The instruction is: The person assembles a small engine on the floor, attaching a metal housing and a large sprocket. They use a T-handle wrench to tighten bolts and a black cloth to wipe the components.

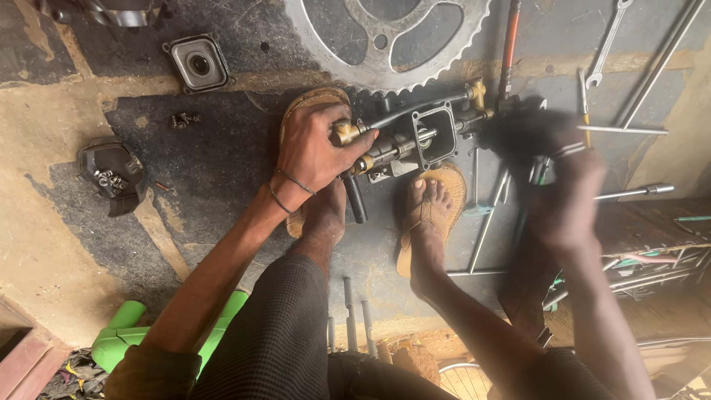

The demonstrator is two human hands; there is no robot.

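My left hand (pixel 315 152) grips the brass end of a greasy metal engine part (pixel 415 137) lying on the floor between my sandalled feet. This part has a square open frame and a black hose running along its top. My right hand (pixel 552 159) is blurred with motion at the part's right end, closed around something dark that I cannot make out. My left foot (pixel 322 215) and right foot (pixel 429 211) rest just below the part.
A large toothed sprocket (pixel 385 37) lies above. A square metal cover (pixel 197 64) and a dark casing with bolts (pixel 112 175) lie to the left. A spanner (pixel 606 44), rods and a socket extension (pixel 633 192) lie right. A green plastic object (pixel 122 337) sits lower left.
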